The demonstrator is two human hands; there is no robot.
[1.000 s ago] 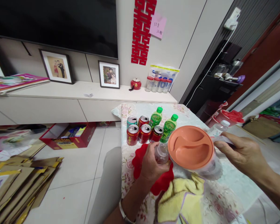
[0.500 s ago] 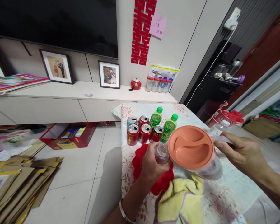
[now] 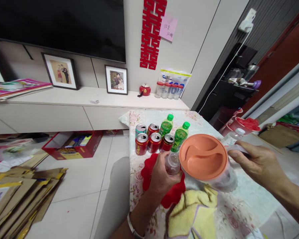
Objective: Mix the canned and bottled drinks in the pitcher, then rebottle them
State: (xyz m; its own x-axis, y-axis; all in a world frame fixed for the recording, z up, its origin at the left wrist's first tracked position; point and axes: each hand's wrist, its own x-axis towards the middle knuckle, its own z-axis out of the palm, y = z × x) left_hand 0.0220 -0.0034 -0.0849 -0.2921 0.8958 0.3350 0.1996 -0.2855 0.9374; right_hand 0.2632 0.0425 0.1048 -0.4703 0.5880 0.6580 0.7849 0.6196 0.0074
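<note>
My left hand (image 3: 161, 176) is wrapped round a small clear jar (image 3: 173, 163) with an open mouth, above a red scalloped mat (image 3: 147, 166). My right hand (image 3: 260, 161) grips the handle of a translucent pitcher (image 3: 224, 181) with an orange lid (image 3: 204, 157). The pitcher is tilted towards the jar, its lid edge close beside the jar's mouth. Whether liquid flows between them I cannot tell. A yellow towel (image 3: 194, 212) lies crumpled below the pitcher.
Several drink cans (image 3: 141, 144) and two green bottles (image 3: 181, 135) stand just behind the jar. A clear bottle with a white cap (image 3: 235, 135) is behind my right hand. Beyond the table, the white cabinet (image 3: 109, 101) carries several red-lidded jars (image 3: 167, 90). Flattened cardboard (image 3: 32, 196) lies on the floor at left.
</note>
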